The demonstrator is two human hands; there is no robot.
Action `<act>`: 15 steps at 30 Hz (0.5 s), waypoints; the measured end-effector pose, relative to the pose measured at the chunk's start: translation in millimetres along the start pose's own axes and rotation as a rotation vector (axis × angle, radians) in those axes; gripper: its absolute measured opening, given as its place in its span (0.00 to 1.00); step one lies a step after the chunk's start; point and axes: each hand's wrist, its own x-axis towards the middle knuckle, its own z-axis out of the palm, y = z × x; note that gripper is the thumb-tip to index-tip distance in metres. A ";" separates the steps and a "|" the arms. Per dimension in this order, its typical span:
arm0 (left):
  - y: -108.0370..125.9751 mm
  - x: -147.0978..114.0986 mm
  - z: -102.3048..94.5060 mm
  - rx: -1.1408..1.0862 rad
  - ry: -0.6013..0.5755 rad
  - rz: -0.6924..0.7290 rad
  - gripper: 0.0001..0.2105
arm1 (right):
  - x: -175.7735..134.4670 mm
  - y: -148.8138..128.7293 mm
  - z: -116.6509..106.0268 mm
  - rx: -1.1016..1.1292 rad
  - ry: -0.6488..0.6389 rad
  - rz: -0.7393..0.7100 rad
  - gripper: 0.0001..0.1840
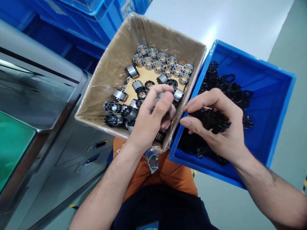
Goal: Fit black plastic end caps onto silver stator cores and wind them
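My left hand is over the near right side of the lined cardboard box, its fingers curled round a metal stator core mostly hidden by the thumb. Just right of it, my right hand is closed round several black plastic slotted rings above the blue bin. Its thumb and fingertips point toward my left hand. Bare stator cores stand in rows at the box's far side. Nearer, other cores have black rings on their ends, some lying on their sides.
Loose black rings are heaped in the blue bin. A white tabletop lies behind the box. Blue crates stand at the upper left. On the left is a metal cabinet with a green surface.
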 end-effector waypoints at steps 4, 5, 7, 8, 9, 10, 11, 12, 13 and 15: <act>0.0 -1.4 -1.9 -0.056 -0.129 -0.107 0.18 | 7.6 5.0 -2.1 0.006 -0.061 0.029 0.22; 0.1 -1.2 -1.8 -0.049 -0.129 -0.104 0.17 | 10.3 5.6 -4.1 0.000 -0.073 0.031 0.20; 0.7 -0.8 -0.9 -0.028 -0.101 -0.075 0.18 | 14.0 5.5 -7.9 -0.004 -0.092 0.014 0.18; 1.2 -0.8 -0.3 -0.023 -0.083 -0.063 0.19 | 14.8 5.2 -9.1 -0.004 -0.099 0.005 0.18; 1.7 -1.1 0.1 -0.022 -0.070 -0.057 0.20 | 14.7 4.7 -9.7 -0.003 -0.103 0.006 0.18; 2.1 -1.8 0.3 -0.022 -0.065 -0.057 0.20 | 13.9 4.4 -9.5 0.001 -0.106 0.015 0.19; 2.1 -2.8 0.2 -0.024 -0.066 -0.057 0.19 | 12.6 4.2 -8.7 0.005 -0.105 0.028 0.20; 1.9 -4.1 -0.2 -0.027 -0.080 -0.058 0.19 | 11.1 4.2 -7.5 0.009 -0.099 0.035 0.21; 1.5 -5.6 -0.8 -0.027 -0.101 -0.057 0.19 | 9.6 4.6 -6.1 0.013 -0.086 0.030 0.22; -0.1 -8.4 -2.3 -0.011 -0.136 -0.046 0.19 | 7.3 6.2 -3.7 0.001 -0.057 -0.021 0.21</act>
